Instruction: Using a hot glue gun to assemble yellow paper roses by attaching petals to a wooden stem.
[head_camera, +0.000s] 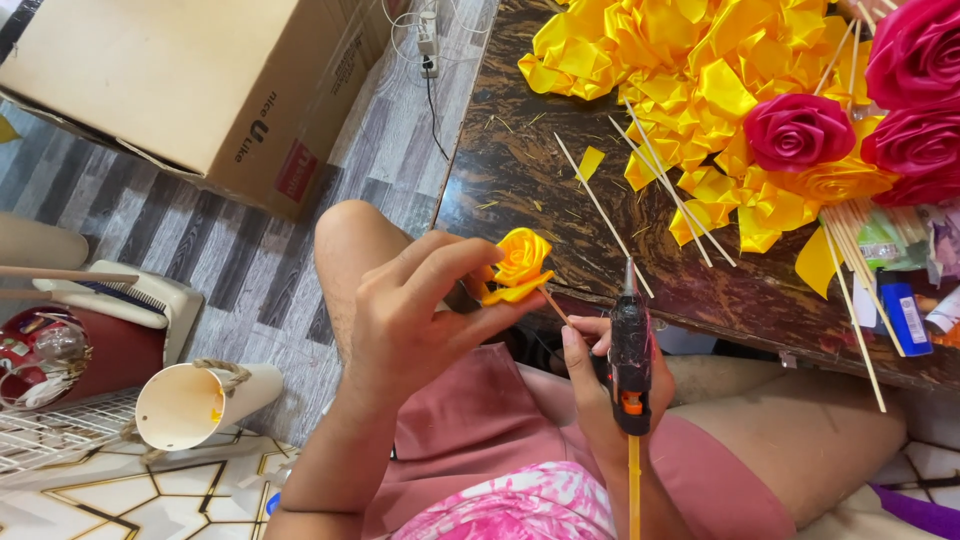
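Observation:
My left hand (415, 320) pinches a small yellow ribbon rose (520, 262) on a thin wooden stick (553, 305), held above my knee in front of the table's edge. My right hand (600, 390) grips a black glue gun (630, 345) with an orange trigger and a yellow glue stick at its back. The gun's nozzle points up, just right of the rose and close to the stick. My right fingers also touch the stick's lower end.
A dark wooden table (520, 170) carries a heap of yellow ribbon petals (700, 80), pink ribbon roses (800, 130), loose wooden skewers (660, 190) and small bottles (905, 315). A cardboard box (200, 90) and a white tube (205, 400) lie on the floor at left.

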